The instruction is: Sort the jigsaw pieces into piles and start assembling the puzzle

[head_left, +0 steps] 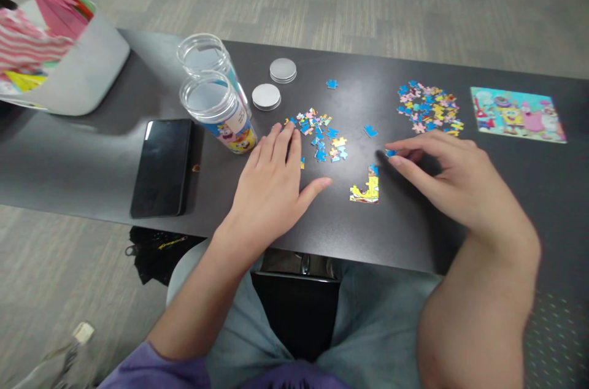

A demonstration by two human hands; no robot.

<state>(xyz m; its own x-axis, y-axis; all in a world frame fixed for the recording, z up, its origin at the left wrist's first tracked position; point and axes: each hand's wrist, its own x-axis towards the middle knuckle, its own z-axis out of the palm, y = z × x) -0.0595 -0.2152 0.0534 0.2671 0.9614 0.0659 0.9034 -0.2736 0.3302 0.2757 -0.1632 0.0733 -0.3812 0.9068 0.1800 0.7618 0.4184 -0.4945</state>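
Between the thumb and forefinger of my right hand [446,174] is a blue puzzle piece [391,153], held just above the dark table. Left of it lies a small joined section of puzzle [367,188], mostly yellow with a blue top. My left hand [276,186] rests flat with its fingers stretched out, at the near left edge of a loose pile of puzzle pieces [317,125]; it partly covers some of them. One single blue piece [370,131] lies beyond the joined section, and another blue piece [332,84] is farther back.
A second pile of pieces [427,107] and a cartoon picture card [518,114] lie at the right. Leftward are two clear cartoon-printed canisters [225,116], two round lids [266,97], a black phone [162,168] and a grey bin [99,64] holding colourful items.
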